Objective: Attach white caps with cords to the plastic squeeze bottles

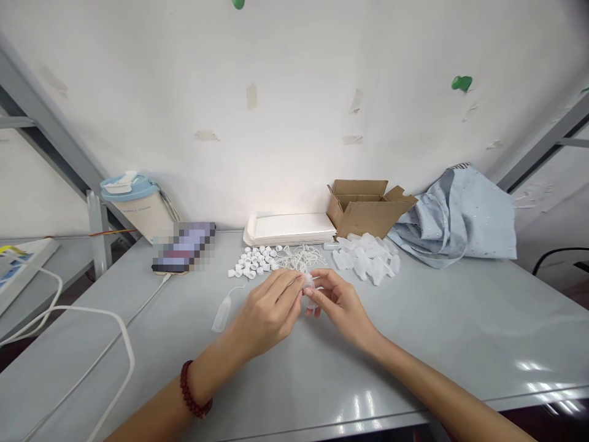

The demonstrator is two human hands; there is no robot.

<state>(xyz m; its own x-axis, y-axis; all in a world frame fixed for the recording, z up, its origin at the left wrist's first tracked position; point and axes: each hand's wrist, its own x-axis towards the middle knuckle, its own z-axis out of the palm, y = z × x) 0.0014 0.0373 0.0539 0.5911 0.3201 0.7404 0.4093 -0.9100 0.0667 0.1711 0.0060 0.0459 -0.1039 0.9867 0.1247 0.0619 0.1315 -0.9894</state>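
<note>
Between my hands, above the middle of the grey table, is a small translucent plastic bottle. My right hand is closed around its body, thumb in front and fingers behind. The fingers of my left hand are pressed together at the bottle's top, where its neck is mostly hidden. Just beyond my fingers lie a pile of white caps and a tangle of thin white tube pieces. More translucent bottles are heaped behind my right hand. One bottle with a thin tube lies left of my left hand.
Along the wall stand a stack of white envelopes, an open cardboard box and a light blue bag. A blue-lidded cup and a blurred phone are at the left. A white cable runs across the table's left side.
</note>
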